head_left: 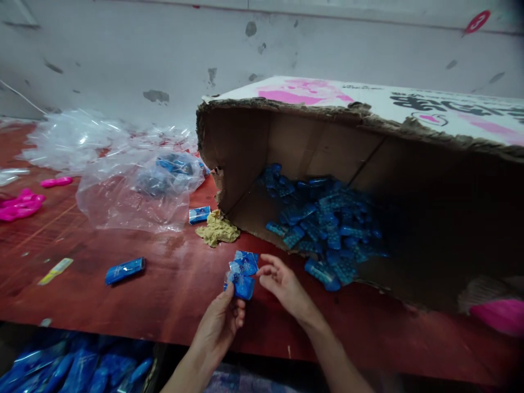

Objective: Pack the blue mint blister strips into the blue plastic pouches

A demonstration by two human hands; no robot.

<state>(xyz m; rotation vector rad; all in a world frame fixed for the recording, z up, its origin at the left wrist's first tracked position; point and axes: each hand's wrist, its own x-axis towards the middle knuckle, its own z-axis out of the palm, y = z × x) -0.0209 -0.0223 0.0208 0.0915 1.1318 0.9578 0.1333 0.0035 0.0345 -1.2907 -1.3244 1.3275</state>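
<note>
My left hand [221, 322] pinches a few small blue printed cards [244, 286] between thumb and fingers, fanned slightly apart above the red table [172, 297]. Just to their right is my right hand [284, 284], its fingers parted and curled a little, with nothing visible in them. Its fingertips come close to the cards' edge; whether they touch, I cannot tell. Beyond the hands, a lump of yellowish putty-like material [218, 229] lies beside a small stack of blue cards [199, 214]. To the left rests a blue packet [125, 271].
A large cardboard box [241, 147] on its side holds many blue packs [327, 218], some spilling over its lower edge. Clear plastic bags [123, 191] and pink pieces [21, 205] lie at left. Below the table's front edge, a container holds blue items [82, 365].
</note>
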